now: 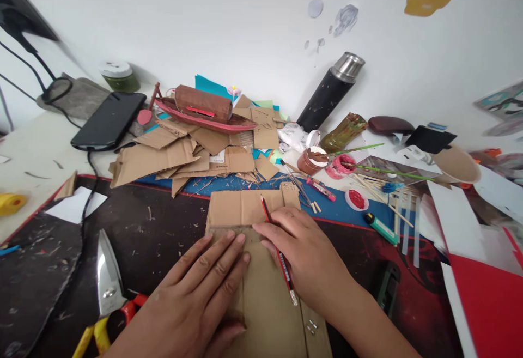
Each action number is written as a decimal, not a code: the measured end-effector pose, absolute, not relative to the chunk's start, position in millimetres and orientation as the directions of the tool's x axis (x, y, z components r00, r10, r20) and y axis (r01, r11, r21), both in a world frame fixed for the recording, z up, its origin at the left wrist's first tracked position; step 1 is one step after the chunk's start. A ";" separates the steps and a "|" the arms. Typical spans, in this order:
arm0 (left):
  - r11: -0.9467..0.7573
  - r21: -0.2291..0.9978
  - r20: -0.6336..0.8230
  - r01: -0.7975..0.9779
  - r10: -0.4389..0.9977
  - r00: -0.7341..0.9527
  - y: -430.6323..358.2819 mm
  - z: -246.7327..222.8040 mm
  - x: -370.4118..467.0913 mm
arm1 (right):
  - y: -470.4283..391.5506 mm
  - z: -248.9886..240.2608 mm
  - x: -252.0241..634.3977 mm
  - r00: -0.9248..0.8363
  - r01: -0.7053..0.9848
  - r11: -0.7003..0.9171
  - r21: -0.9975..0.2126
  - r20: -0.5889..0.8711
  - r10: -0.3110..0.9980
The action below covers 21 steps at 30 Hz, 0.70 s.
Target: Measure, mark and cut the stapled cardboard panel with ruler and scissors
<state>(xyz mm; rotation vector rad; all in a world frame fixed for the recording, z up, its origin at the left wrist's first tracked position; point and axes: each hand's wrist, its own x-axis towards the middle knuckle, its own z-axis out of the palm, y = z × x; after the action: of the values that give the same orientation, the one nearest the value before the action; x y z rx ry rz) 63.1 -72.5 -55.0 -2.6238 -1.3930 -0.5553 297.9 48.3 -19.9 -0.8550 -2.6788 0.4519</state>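
Observation:
My left hand (pixel 204 292) lies flat on a brown cardboard piece (pixel 265 320), its fingers stretched toward the upper edge. Under that edge another cardboard piece (pixel 229 206) sticks out. A red and black pencil (pixel 283 265) is in my right hand (pixel 306 254), its tip pointing up and left and its eraser end toward me. The right fingertips rest on the cardboard near the edge where the two pieces overlap. Left of my left hand are scissors (pixel 109 287) with red and yellow handles.
Behind lie cardboard scraps (pixel 159 159) with a model boat (pixel 204 110). A black flask (pixel 327 93), paint pots (pixel 312 160) and a green cutter (pixel 382 228) are right of them. A cabled phone (pixel 109 120) lies at the left, red paper (pixel 486 309) at the right.

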 end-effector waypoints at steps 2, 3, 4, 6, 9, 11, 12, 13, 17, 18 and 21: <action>-0.571 0.056 0.373 0.819 0.773 0.513 -72.7 -54.4 62.6 | 48.0 -20.0 298.1 -0.779 0.513 0.772 -0.375 0.176 0.602; -0.572 0.050 0.373 0.819 0.771 0.516 -72.6 -54.0 62.5 | 47.7 -20.2 298.2 -0.778 0.516 0.770 -0.374 0.172 0.605; -0.570 0.046 0.372 0.820 0.772 0.515 -72.4 -53.4 62.5 | 47.5 -20.4 298.4 -0.776 0.519 0.768 -0.375 0.170 0.608; -0.565 0.043 0.368 0.824 0.776 0.513 -71.9 -52.3 62.8 | 47.3 -21.0 298.6 -0.774 0.524 0.764 -0.375 0.166 0.612; -0.564 0.028 0.359 0.826 0.776 0.518 -71.3 -50.9 63.2 | 47.4 -21.5 298.6 -0.773 0.523 0.766 -0.374 0.169 0.611; -0.565 0.022 0.356 0.825 0.775 0.522 -71.3 -50.8 63.0 | 47.6 -21.7 298.6 -0.775 0.524 0.765 -0.375 0.163 0.611; -0.567 0.022 0.361 0.823 0.772 0.523 -71.4 -51.1 62.7 | 47.6 -21.7 298.7 -0.775 0.523 0.765 -0.377 0.163 0.610; -0.571 0.025 0.367 0.821 0.769 0.523 -71.5 -51.7 62.3 | 47.6 -21.8 298.7 -0.775 0.524 0.763 -0.377 0.160 0.611; -0.574 0.016 0.365 0.819 0.766 0.530 -71.6 -55.6 61.0 | 47.7 -21.8 298.9 -0.773 0.522 0.762 -0.382 0.164 0.612; -0.576 0.008 0.364 0.817 0.763 0.534 -71.5 -56.3 61.1 | 47.8 -21.9 298.9 -0.774 0.519 0.763 -0.385 0.167 0.611; -0.588 -0.016 0.363 0.809 0.751 0.552 -70.9 -55.8 62.3 | 48.1 -22.2 299.0 -0.778 0.501 0.768 -0.399 0.180 0.602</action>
<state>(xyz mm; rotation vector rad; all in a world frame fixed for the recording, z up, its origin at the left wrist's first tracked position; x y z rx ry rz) 62.3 -70.9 -55.8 -2.6044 -1.3225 -0.4785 299.0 48.1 -22.2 -0.8536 -2.6656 0.4793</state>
